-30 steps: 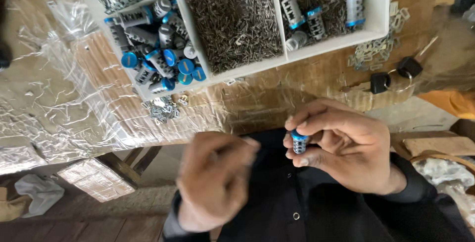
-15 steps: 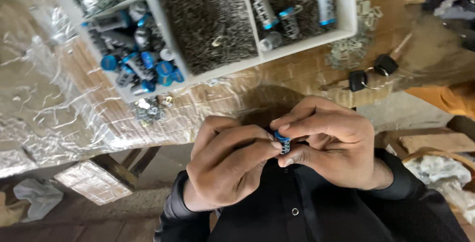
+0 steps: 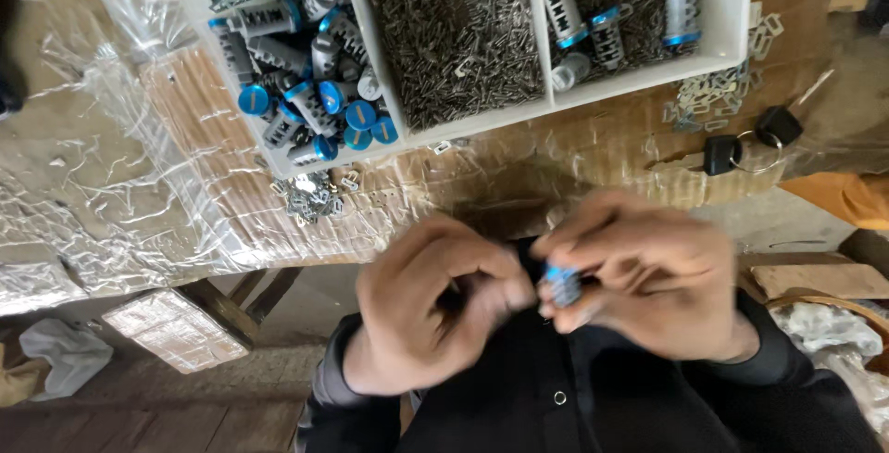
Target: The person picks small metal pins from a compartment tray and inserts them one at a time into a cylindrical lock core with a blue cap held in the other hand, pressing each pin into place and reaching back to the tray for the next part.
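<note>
The right hand (image 3: 648, 277) pinches a small metal cylinder with a blue end (image 3: 561, 283) between its fingertips, close in front of the dark jacket (image 3: 574, 397) and below the near edge of the bench (image 3: 111, 184). The left hand (image 3: 435, 309) is curled shut just beside it, its fingertips meeting the cylinder's left side — the blur hides whether they hold anything of their own.

Beyond the hands, a white divided tray (image 3: 736, 8) sits at the far edge of the bench, which is covered in clear plastic sheet. Its left compartment holds a heap of similar blue-capped cylinders (image 3: 315, 92); the middle one is full of small metal pins (image 3: 454, 36); the right one holds more pins with a few cylinders lying on top. A little heap of metal clips (image 3: 310, 195) lies on the bench just beside the tray's near left corner, and two black-headed keys (image 3: 741, 143) on a ring lie near the tray's near right corner.
</note>
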